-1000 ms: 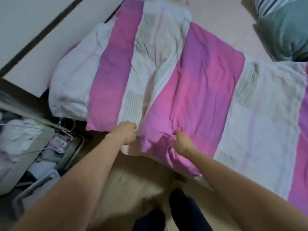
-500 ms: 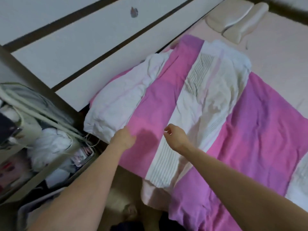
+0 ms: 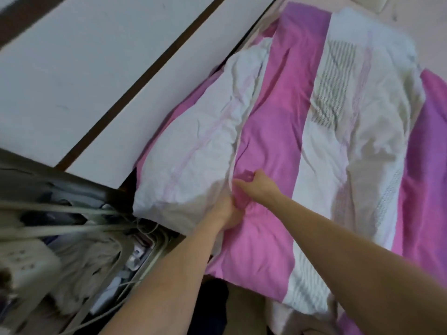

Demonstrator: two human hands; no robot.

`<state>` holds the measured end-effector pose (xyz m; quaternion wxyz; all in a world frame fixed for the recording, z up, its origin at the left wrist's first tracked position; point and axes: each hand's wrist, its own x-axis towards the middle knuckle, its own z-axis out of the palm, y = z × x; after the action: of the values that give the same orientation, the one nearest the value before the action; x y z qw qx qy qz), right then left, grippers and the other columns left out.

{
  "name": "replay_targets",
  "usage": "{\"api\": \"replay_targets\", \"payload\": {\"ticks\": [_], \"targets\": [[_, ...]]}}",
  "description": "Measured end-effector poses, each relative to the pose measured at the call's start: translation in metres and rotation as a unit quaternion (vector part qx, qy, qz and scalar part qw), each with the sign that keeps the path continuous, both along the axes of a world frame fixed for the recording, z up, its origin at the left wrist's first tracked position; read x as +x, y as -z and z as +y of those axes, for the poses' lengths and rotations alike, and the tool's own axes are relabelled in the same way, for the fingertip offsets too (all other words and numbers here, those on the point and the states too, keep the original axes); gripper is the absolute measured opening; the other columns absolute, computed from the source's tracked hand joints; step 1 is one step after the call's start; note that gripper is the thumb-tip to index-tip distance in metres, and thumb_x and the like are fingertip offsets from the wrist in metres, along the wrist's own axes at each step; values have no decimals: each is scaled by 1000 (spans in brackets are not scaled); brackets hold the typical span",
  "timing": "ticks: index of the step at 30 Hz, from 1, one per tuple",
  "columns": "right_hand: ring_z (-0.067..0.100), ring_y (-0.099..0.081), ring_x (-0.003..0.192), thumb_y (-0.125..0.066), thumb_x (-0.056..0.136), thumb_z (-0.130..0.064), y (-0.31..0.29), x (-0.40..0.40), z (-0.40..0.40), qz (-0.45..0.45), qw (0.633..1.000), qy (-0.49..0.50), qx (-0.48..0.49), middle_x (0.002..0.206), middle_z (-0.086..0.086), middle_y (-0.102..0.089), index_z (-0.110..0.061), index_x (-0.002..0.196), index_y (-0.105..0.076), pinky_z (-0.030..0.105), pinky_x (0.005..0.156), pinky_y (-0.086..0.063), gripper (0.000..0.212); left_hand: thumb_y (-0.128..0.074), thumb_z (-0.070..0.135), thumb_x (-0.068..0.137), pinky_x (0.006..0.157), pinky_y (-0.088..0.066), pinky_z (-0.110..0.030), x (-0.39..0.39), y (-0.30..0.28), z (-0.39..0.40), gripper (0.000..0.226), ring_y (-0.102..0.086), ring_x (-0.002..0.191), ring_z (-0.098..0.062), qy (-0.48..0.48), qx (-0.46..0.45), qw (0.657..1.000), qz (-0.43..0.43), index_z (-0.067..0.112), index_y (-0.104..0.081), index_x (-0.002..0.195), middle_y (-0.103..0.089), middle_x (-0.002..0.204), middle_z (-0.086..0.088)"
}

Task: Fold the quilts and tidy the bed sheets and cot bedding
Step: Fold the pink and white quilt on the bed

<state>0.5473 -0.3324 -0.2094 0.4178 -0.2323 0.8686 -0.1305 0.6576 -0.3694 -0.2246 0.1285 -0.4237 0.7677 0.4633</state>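
Quilt (image 3: 285, 131), pink, purple and white striped, lay spread over bed, near end overhanging edge. Left hand (image 3: 226, 211) gripped bunched fabric at seam between white and pink stripes. Right hand (image 3: 260, 184) pinched pink fabric just beside it, hands nearly touching. White panelled wall (image 3: 96, 76) ran along bed. Cluttered rack (image 3: 72, 233) stood lower left.

left hand (image 3: 226, 210) fingers buried in quilt (image 3: 271, 146), clutter (image 3: 79, 257) blurred
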Motion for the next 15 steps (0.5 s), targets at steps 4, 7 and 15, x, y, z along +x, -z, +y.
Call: {"api": "replay_targets", "payload": {"ticks": [4, 7, 15], "targets": [[30, -68, 88, -65, 74, -59, -13, 6, -38, 17, 995, 22, 97, 107, 15, -66, -3, 120, -43, 33, 73, -53, 76, -50, -1, 85, 75, -47, -33, -2, -32, -29, 20, -65, 95, -33, 57, -36, 996, 66, -1, -67, 96, -68, 99, -22], [31, -66, 82, -62, 82, -20, -29, 8, -61, 40, 998, 33, 37, 100, 19, -68, 1, 94, -60, 28, 59, -47, 24, -53, 4, 85, 73, -44, -37, 23, -55, -71, 21, -65, 94, -35, 91, -98, 991, 14, 0, -69, 98, -68, 99, -22], [20, -43, 83, -47, 90, -5, -62, 63, -182, -39, 981, 67, -180, 90, 9, -47, -8, 90, -44, 35, 73, -42, 4, -48, 11, 93, 80, -48, -40, 85, -94, -197, 20, -61, 101, -36, 25, -263, 957, -121, 6, -64, 105, -65, 106, -16]]}}
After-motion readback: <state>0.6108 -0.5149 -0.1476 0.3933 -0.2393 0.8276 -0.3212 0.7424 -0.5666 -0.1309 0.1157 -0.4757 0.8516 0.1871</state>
